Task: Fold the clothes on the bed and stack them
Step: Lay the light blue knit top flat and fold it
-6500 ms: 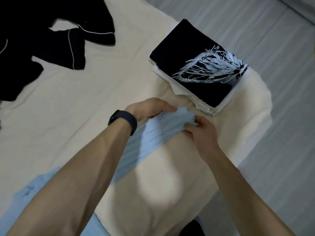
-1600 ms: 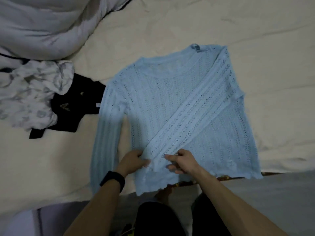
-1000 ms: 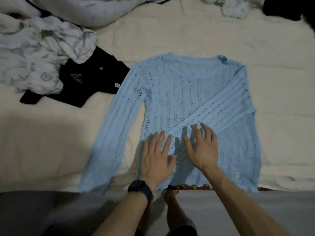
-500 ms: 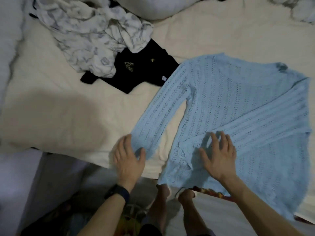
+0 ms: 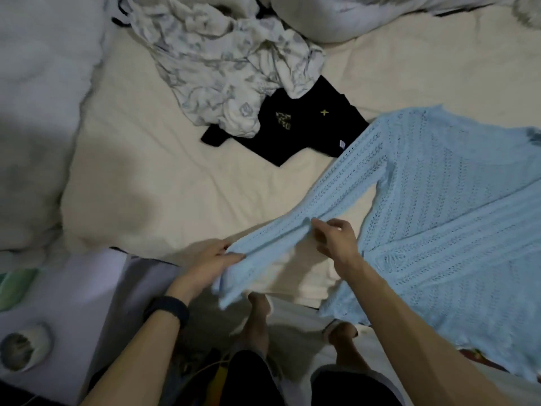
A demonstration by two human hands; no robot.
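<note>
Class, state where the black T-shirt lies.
In the head view, the black T-shirt lies upper-centre on the bed, partly under the patterned garment, left of the blue sweater.

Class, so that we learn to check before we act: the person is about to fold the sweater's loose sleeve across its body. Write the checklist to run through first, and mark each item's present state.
1. Left hand grips the loose sleeve near the cuff: ok.
2. Right hand pinches the same sleeve further up: ok.
3. Other sleeve lies folded across the sweater: ok.
4. Sweater's body lies flat, without bunching: ok.
5. Hem lies wholly on the bed: not ok, it seems to overhang the edge.
6. Black T-shirt lies apart from the sweater's shoulder: cannot tell.
</note>
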